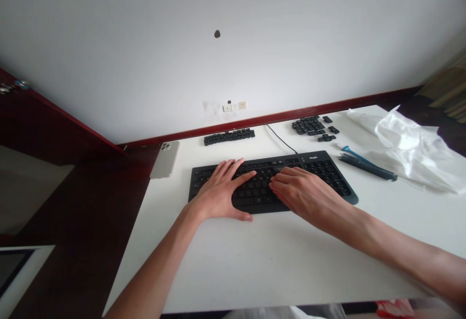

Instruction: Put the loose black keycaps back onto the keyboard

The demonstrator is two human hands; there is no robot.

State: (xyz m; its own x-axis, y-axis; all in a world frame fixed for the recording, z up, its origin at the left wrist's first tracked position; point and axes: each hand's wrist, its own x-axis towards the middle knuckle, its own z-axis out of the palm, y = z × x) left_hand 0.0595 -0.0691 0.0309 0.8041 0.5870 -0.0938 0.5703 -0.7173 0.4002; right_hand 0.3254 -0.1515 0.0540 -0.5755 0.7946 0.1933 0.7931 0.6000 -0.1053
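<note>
A black keyboard (257,193) lies on the white table, its cable (281,139) running back toward the wall. My left hand (220,190) rests over its left half, fingers spread and thumb reaching past the front edge. Just right of the keyboard's middle, my right hand (300,190) has its fingertips pinched together against the keys. Whatever sits between those fingertips is hidden. Loose black keycaps stand behind the keyboard: a row of keycaps (229,137) at the back left and a cluster of keycaps (307,125) at the back right.
Right of the keyboard lie a dark, long-bristled brush (367,167) and a thin blue-handled tool (354,154). Beyond them spreads a crumpled white plastic bag (411,139). A phone (165,159) lies at the table's left edge. The wall behind has sockets (235,107).
</note>
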